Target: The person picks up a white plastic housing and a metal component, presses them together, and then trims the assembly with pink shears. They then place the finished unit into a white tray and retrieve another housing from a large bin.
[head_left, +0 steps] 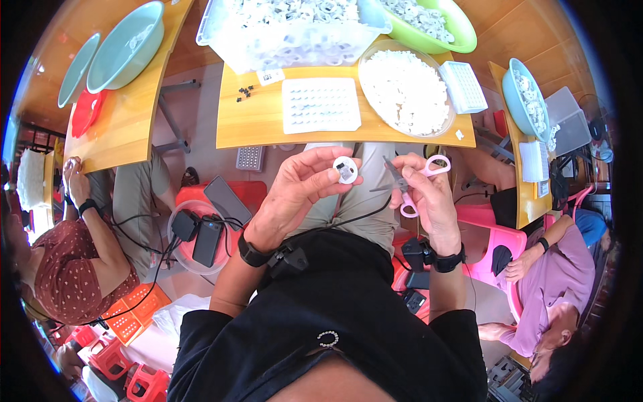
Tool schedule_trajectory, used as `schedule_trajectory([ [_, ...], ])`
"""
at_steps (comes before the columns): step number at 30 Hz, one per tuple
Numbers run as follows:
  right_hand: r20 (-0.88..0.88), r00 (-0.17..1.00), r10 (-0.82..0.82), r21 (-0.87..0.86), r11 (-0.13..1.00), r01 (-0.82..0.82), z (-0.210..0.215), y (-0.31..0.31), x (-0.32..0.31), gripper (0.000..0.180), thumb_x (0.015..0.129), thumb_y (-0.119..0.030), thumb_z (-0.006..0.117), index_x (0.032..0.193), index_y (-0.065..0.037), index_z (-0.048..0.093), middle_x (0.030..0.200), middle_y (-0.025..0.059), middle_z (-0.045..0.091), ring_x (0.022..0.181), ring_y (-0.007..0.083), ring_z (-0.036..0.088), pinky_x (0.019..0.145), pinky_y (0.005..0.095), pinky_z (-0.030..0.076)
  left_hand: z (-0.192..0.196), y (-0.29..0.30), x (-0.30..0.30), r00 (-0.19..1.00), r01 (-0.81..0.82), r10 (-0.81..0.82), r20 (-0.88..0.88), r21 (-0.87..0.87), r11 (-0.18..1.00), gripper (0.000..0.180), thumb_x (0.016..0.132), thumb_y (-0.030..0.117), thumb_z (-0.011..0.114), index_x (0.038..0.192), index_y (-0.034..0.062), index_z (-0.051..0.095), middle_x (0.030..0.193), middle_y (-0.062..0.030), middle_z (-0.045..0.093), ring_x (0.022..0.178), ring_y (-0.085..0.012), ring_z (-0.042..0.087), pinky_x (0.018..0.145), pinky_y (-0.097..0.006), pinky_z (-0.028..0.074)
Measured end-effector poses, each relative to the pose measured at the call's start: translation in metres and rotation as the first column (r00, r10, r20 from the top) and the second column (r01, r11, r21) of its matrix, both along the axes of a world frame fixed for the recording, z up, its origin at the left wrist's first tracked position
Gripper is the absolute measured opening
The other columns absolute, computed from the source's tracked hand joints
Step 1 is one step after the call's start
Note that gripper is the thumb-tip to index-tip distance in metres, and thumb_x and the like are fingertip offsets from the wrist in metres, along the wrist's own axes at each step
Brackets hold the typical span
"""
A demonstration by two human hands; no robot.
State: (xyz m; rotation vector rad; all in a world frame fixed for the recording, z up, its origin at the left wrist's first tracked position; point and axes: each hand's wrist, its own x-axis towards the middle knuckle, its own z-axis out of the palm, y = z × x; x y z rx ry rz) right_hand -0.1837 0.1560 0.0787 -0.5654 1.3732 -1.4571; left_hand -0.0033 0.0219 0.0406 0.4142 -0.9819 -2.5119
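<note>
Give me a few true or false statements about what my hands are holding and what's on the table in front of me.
1. The left hand pinches a small white round part. True.
2. The right hand holds a screwdriver. False: it holds pink-handled scissors.
3. A white tray with rows of pockets lies on the wooden table. True.
4. The big bowl right of that tray is empty. False: it is heaped with white pieces.

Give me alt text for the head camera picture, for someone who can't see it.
Seen from above, a seated person's left hand pinches a small white round part while the right hand holds pink-handled scissors beside it. Ahead, a wooden table carries a white gridded tray and a bowl of white pieces; other people sit at either side.
</note>
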Motion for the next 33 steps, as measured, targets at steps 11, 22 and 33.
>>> schedule_trajectory([
  [11, 0.225, 0.937, -0.266, -0.167, 0.937, 0.306, -0.017, -0.016, 0.020, 0.025, 0.083, -0.005, 0.060, 0.106, 0.000, 0.053, 0.087, 0.0055, 0.058, 0.071, 0.0154, 0.062, 0.062, 0.0257, 0.052, -0.024, 0.017, -0.007, 0.993, 0.073, -0.074, 0.086, 0.021, 0.997, 0.039, 0.083, 0.004, 0.061, 0.120, 0.0025, 0.052, 0.109, -0.0088, 0.060, 0.096, -0.0135, 0.058, 0.081, -0.027, 0.048],
  [22, 0.513, 0.826, -0.235, 0.021, 0.965, 0.261, -0.042, -0.025, 0.044, 0.034, 0.078, -0.002, 0.065, 0.106, -0.006, 0.046, 0.084, 0.0051, 0.059, 0.066, 0.0117, 0.060, 0.053, 0.0227, 0.049, -0.024, 0.019, -0.013, 0.999, -0.029, 0.030, 0.021, -0.043, 0.999, 0.049, 0.072, 0.002, 0.072, 0.118, 0.0064, 0.055, 0.115, -0.0026, 0.056, 0.102, -0.0121, 0.054, 0.089, -0.030, 0.045],
  [33, 0.229, 0.962, -0.150, 0.098, 0.987, 0.131, -0.046, -0.014, 0.045, 0.036, 0.084, -0.020, 0.061, 0.113, -0.005, 0.047, 0.088, 0.0049, 0.054, 0.066, 0.0133, 0.058, 0.050, 0.0246, 0.047, -0.032, 0.014, -0.011, 0.991, -0.122, 0.122, -0.062, 0.016, 0.992, 0.014, 0.085, 0.010, 0.060, 0.097, 0.0029, 0.058, 0.097, -0.0030, 0.057, 0.066, -0.0065, 0.049, 0.059, -0.021, 0.042],
])
